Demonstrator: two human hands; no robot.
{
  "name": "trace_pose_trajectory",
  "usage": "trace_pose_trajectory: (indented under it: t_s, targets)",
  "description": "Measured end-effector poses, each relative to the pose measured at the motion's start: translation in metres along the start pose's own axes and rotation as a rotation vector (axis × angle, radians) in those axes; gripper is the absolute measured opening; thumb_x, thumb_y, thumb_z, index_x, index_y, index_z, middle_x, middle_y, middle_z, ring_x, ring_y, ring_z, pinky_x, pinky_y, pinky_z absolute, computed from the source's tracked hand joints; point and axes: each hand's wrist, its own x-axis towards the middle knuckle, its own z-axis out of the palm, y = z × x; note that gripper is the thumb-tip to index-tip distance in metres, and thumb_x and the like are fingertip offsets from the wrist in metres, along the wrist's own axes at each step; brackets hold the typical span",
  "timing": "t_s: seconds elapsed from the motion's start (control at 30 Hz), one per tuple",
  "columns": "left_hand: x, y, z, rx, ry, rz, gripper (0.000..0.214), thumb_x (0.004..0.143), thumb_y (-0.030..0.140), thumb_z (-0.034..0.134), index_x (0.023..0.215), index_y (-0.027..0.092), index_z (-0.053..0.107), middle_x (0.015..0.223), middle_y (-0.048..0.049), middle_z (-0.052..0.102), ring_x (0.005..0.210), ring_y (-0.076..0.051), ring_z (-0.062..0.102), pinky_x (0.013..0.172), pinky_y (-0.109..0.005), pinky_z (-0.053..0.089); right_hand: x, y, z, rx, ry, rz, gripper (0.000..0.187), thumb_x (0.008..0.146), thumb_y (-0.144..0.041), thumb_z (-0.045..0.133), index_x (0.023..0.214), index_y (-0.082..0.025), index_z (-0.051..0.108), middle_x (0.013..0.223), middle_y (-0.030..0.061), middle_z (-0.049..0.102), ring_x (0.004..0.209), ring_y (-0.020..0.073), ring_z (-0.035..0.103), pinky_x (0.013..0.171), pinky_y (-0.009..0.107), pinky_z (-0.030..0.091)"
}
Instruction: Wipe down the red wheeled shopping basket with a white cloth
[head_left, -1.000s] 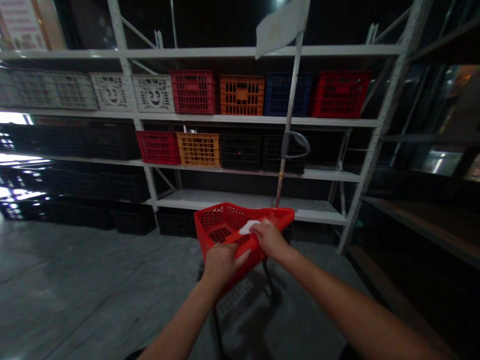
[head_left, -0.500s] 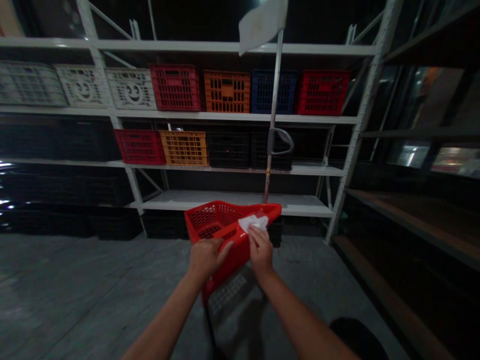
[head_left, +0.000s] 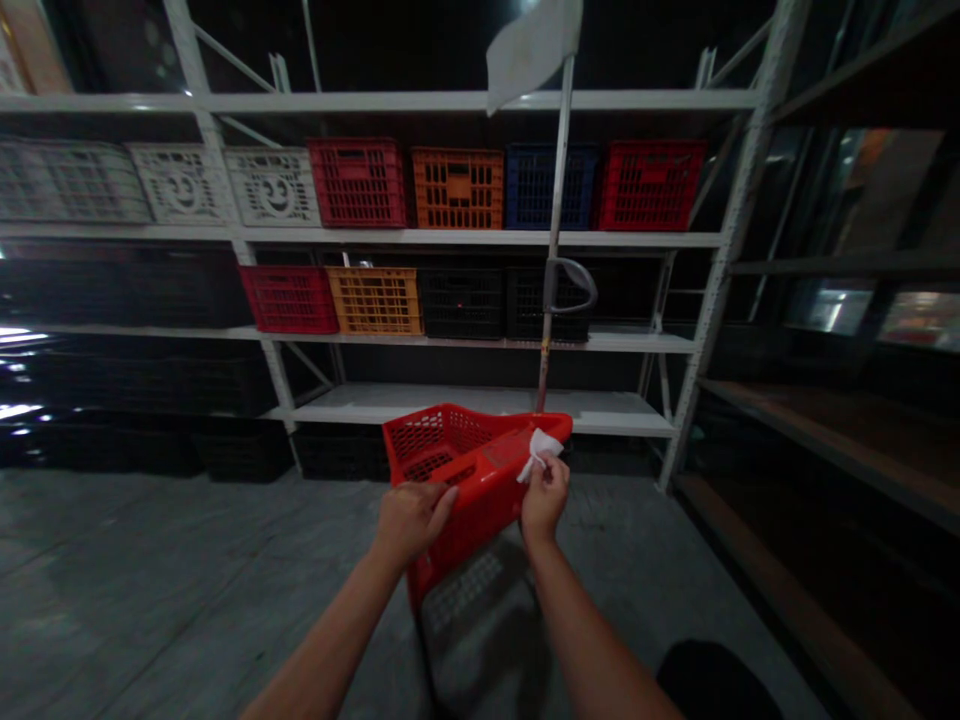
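Note:
A red plastic basket (head_left: 469, 465) is tilted in front of me, its open top facing away towards the shelves. My left hand (head_left: 409, 518) grips the near rim of the basket at its left corner. My right hand (head_left: 545, 497) pinches a small crumpled white cloth (head_left: 539, 447) against the basket's right rim.
White metal shelving (head_left: 465, 237) stands ahead with red, orange, blue, white and black crates on it. A metal pole with a handle (head_left: 556, 250) and a white flag rises behind the basket. Darker shelves (head_left: 840, 440) run along the right. The floor (head_left: 150, 600) is grey concrete.
My right hand has slid with the white cloth from the middle of the basket's rim to its right edge. My left hand has kept its grip on the rim.

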Motion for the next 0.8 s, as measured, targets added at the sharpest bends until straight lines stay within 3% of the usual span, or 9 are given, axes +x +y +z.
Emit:
trace_pose_trajectory:
  t_s: [0.13,0.23,0.33,0.47,0.57,0.67,0.8]
  targets:
    - [0.0,-0.002,0.002,-0.038,0.019,0.009,0.046,0.085,0.043,0.025,0.08,0.02,0.066,0.07,-0.0049,0.067,0.068,-0.015,0.06,0.065,-0.026,0.041,-0.039,-0.011,0.006,0.03,-0.125,-0.057,0.021,0.081,-0.025,0.037,0.087,-0.017,0.055,0.1,0.0119,0.048,0.097,0.0202,0.047,0.088,0.033,0.037]
    - [0.0,-0.007,0.003,-0.063,0.013,0.029,0.046,0.085,0.043,0.026,0.08,0.02,0.065,0.073,-0.0051,0.068,0.07,-0.015,0.06,0.068,-0.026,0.042,-0.042,-0.012,0.001,0.01,-0.185,-0.164,0.022,0.081,-0.022,0.038,0.085,-0.018,0.059,0.103,0.0111,0.051,0.099,0.0198,0.048,0.088,0.033,0.037]
    - [0.001,-0.012,0.002,-0.08,-0.007,0.018,0.045,0.084,0.044,0.027,0.082,0.021,0.066,0.075,-0.0052,0.068,0.073,-0.015,0.06,0.07,-0.026,0.042,-0.007,-0.009,-0.012,-0.102,-0.254,-0.271,0.025,0.082,-0.02,0.037,0.09,-0.017,0.061,0.107,0.0108,0.055,0.102,0.0192,0.049,0.089,0.032,0.037]
    - [0.0,-0.022,-0.003,-0.094,-0.032,0.002,0.045,0.082,0.048,0.029,0.083,0.022,0.066,0.074,-0.0053,0.067,0.073,-0.015,0.06,0.07,-0.025,0.043,0.06,-0.009,-0.032,-0.441,-0.416,-0.264,0.024,0.083,-0.019,0.039,0.091,-0.017,0.062,0.096,0.0085,0.062,0.094,0.0179,0.053,0.084,0.026,0.038]
    - [-0.002,-0.027,-0.011,-0.083,-0.094,-0.006,0.047,0.08,0.053,0.03,0.086,0.022,0.065,0.075,-0.0052,0.067,0.073,-0.015,0.06,0.068,-0.024,0.042,0.093,-0.013,-0.039,-0.683,-0.567,-0.291,0.022,0.083,-0.021,0.041,0.09,-0.018,0.061,0.089,0.007,0.063,0.086,0.0172,0.055,0.077,0.024,0.038]
    - [-0.002,-0.019,-0.024,0.0,-0.117,-0.054,0.052,0.08,0.056,0.026,0.084,0.021,0.064,0.078,-0.0066,0.066,0.076,-0.017,0.06,0.074,-0.029,0.041,0.107,-0.022,-0.034,-0.822,-0.722,-0.364,0.025,0.086,-0.023,0.037,0.097,-0.019,0.059,0.092,0.0072,0.063,0.086,0.0165,0.056,0.074,0.023,0.038]
    - [0.005,0.016,-0.034,0.088,-0.063,-0.104,0.056,0.077,0.061,0.027,0.083,0.019,0.063,0.088,-0.01,0.065,0.087,-0.022,0.058,0.088,-0.037,0.034,0.114,-0.038,-0.003,-0.98,-0.928,-0.344,0.024,0.088,-0.021,0.036,0.098,-0.016,0.058,0.096,0.0107,0.062,0.091,0.0195,0.056,0.074,0.027,0.039]
